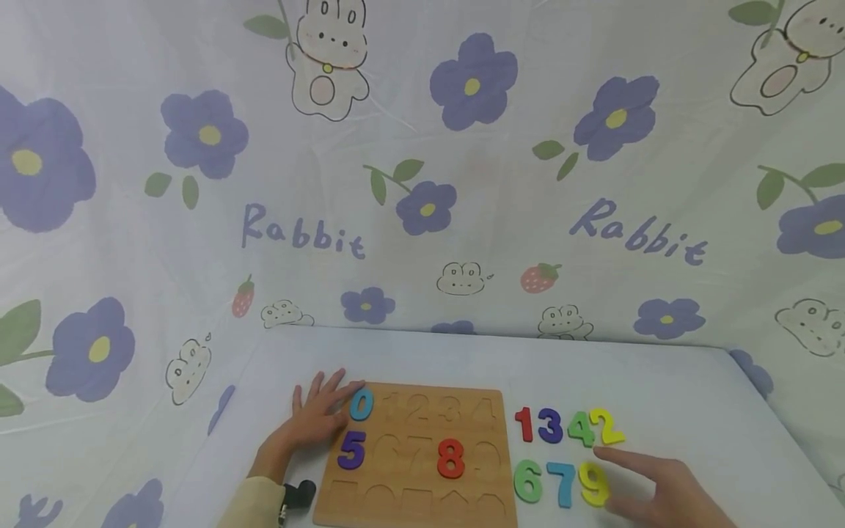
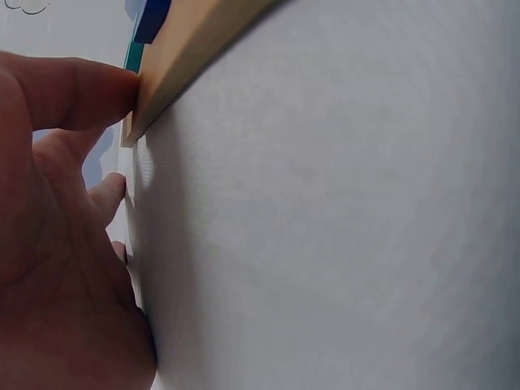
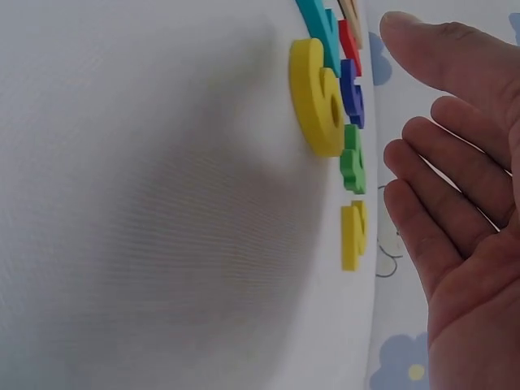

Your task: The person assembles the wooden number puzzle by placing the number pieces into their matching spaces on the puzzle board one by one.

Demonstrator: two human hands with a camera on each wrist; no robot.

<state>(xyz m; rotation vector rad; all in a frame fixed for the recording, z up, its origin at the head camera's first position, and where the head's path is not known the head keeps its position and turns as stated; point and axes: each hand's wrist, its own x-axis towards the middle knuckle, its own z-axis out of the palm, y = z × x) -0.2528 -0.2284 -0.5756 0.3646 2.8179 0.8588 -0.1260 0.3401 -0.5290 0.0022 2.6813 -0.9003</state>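
Note:
A wooden number puzzle board (image 1: 403,506) lies on the white table. My left hand (image 1: 315,414) is at its upper left corner, the thumb (image 2: 89,93) touching the board's edge and the other fingers spread. On the board are a blue 0 (image 1: 361,405), a purple 5 (image 1: 352,450) and a red 8 (image 1: 451,459). My right hand (image 1: 667,488), fingers extended and holding nothing, hovers over the table. Its index fingertip appears close to the green 4 (image 1: 581,429) and yellow 2 (image 1: 606,427); below is a yellow 9 (image 1: 594,485).
Right of the board stand a red 1 (image 1: 524,424), a purple 3 (image 1: 550,426), a green 6 (image 1: 528,481) and a blue 7 (image 1: 562,484). Several recesses show in the board. A patterned curtain (image 1: 502,183) hangs behind the table (image 1: 713,411).

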